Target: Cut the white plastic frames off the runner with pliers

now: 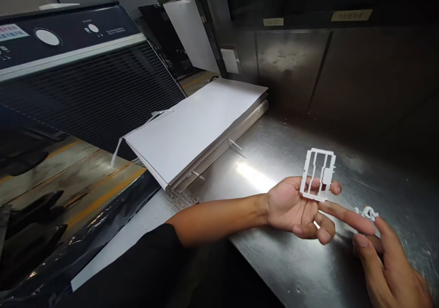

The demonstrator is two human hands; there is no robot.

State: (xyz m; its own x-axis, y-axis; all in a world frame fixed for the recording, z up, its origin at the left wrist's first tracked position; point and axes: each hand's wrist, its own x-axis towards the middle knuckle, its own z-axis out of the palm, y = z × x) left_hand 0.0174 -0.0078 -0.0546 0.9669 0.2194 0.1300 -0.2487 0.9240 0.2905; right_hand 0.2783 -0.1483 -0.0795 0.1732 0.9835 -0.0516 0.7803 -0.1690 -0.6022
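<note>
My left hand [297, 208] reaches across the steel table [274, 170], palm up. It pinches a white plastic frame [318, 174] between thumb and fingers and holds it upright. My right hand [387, 257] enters from the lower right with its fingers partly spread. A small white plastic piece [368, 213] sits at its fingertips; whether the fingers grip it or only touch it is unclear.
A stack of white sheets [192, 132] lies on the table's left end, with thin white strips poking out. A dark machine [78, 70] with a vented front stands at the left. Metal wall panels [308, 65] rise behind the table. Black plastic [41, 244] lies at lower left.
</note>
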